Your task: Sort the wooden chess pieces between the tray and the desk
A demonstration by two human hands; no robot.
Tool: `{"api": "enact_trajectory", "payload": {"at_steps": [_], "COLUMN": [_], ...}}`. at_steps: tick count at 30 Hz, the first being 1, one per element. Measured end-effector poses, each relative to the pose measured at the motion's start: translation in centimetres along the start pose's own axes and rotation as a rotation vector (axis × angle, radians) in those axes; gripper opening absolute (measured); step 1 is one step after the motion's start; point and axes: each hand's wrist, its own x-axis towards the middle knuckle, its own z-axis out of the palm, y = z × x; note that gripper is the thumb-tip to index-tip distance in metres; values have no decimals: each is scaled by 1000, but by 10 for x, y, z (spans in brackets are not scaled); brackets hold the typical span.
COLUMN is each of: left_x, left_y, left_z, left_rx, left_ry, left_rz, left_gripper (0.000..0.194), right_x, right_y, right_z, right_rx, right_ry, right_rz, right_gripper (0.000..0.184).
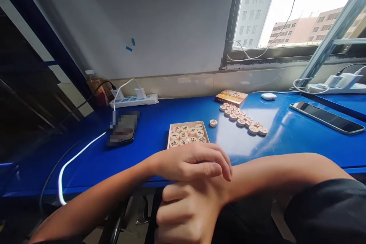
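My left hand (197,162) lies across my right wrist, its fingers curled down over it and the thumb alongside. Under it, my right hand (185,213) is closed in a fist at the front edge of the table. Its fingertips and palm are hidden, and nothing shows sticking out of it. Just beyond my hands sits an open box (206,131) of round wooden Chinese chess pieces (183,135) laid in rows; my left hand covers its near side. A single chess piece (213,123) lies to the right of the box.
More chess pieces (241,122) form a slanting double row near a box lid (231,97). A phone (326,117) and a white earbud case (268,96) lie to the right. At left are another phone (122,129), a white cable (61,179) and a power strip (137,100).
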Motion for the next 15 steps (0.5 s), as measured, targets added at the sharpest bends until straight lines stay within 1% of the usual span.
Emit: {"api": "enact_trajectory", "payload": {"at_steps": [3, 5, 7, 9, 11, 13, 14, 15], "left_x": [1, 1, 2, 2, 0, -4, -6, -9], "left_y": [-10, -18, -20, -15, -9, -6, -7, -10], "left_z": [2, 0, -2, -2, -2, -6, -9, -14], "left_rx": [-76, -115, -102, -50, -9, 32, 81, 158], "left_ry": [52, 53, 8, -37, -60, -26, 25, 104], "left_rz": [-17, -20, -12, -17, -24, -33, -46, -71], "left_gripper": [22, 22, 23, 22, 20, 20, 20, 21], "right_x": [-6, -10, -12, -13, -14, -13, -13, -14], "right_y": [7, 8, 4, 0, -1, 2, 5, 8], "right_z": [1, 0, 0, 3, 5, 5, 5, 5], "right_rx": [141, 146, 161, 205, 229, 176, 128, 85], "right_ry": [213, 218, 158, 104, 106, 164, 175, 178], "right_rz": [-59, -43, -5, 35, 41, -16, -34, -34], "right_gripper": [33, 33, 32, 27, 25, 25, 25, 26]}}
